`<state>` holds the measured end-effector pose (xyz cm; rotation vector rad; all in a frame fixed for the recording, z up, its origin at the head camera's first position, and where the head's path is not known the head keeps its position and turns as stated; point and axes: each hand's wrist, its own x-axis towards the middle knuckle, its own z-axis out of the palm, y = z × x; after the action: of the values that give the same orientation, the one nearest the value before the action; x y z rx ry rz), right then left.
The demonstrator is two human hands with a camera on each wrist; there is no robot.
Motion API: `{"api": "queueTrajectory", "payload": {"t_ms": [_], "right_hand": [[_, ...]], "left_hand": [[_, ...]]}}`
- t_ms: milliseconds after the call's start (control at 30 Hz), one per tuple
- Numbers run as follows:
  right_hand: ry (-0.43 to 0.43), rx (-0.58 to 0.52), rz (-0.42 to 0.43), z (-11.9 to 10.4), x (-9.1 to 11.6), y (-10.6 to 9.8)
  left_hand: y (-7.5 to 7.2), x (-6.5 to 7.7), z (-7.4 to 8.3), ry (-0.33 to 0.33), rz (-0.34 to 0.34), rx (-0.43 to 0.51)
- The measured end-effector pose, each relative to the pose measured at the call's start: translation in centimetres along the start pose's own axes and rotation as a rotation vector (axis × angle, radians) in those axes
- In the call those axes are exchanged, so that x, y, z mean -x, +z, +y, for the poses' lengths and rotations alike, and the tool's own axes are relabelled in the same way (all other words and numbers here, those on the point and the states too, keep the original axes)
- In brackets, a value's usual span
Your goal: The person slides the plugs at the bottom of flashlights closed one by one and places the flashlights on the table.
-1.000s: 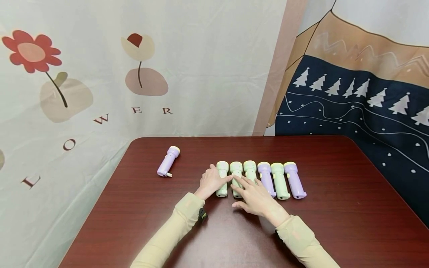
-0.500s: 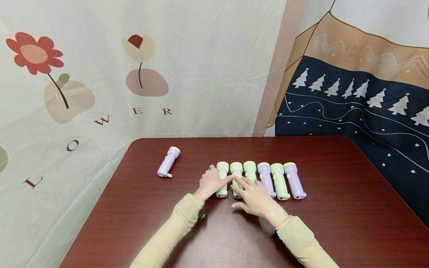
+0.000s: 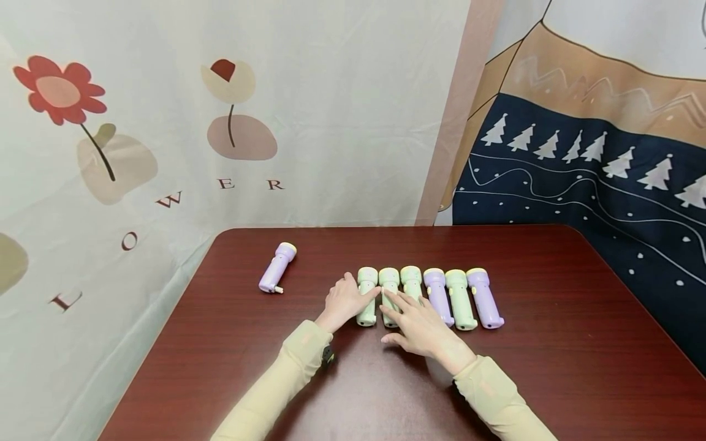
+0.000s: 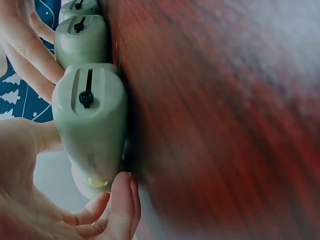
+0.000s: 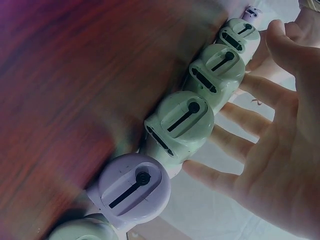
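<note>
Several hand-crank flashlights lie side by side in a row on the table. In the head view my left hand (image 3: 347, 301) holds the leftmost green flashlight (image 3: 366, 311), thumb over its top and fingers along its left side; the left wrist view has that flashlight (image 4: 90, 115) between thumb and curled fingers. My right hand (image 3: 419, 324) spreads straight fingers over the middle green flashlight (image 3: 389, 278) and the right green flashlight (image 3: 410, 277) of the left three. Its fingertips rest on their upper sides in the right wrist view, with a purple flashlight (image 5: 135, 190) beside them.
Farther right in the row are a purple flashlight (image 3: 436, 288), a green flashlight (image 3: 462, 300) and another purple flashlight (image 3: 485, 300). One purple flashlight (image 3: 277, 267) lies apart at the left, its crank sticking out. Printed cloths hang behind the brown table (image 3: 551, 367).
My left hand has shifted slightly left at the wrist, and the leftmost green flashlight sits a touch farther right. My right hand stays in place. The head view has tilted up slightly.
</note>
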<state>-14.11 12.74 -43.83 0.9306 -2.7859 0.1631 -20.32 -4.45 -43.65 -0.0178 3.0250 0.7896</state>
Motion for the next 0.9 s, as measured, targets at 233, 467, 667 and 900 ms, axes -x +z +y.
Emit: {"api": "queueTrajectory", "payload": {"t_ms": [233, 467, 667, 900], "right_hand": [[-0.004, 0.002, 0.013, 0.0, 0.1, 0.1], [-0.009, 0.006, 0.019, 0.1, 0.0, 0.1], [-0.011, 0.008, 0.02, 0.2, 0.1, 0.2], [-0.011, 0.005, 0.012, 0.2, 0.1, 0.2]], "left_hand": [[-0.7, 0.0, -0.7, 0.057, -0.003, 0.002], [-1.6, -0.8, -2.1, 0.066, 0.052, -0.017], [-2.7, -2.1, -3.9, 0.077, 0.16, -0.067], [-4.5, -4.1, -6.5, 0.17, 0.35, -0.218]]}}
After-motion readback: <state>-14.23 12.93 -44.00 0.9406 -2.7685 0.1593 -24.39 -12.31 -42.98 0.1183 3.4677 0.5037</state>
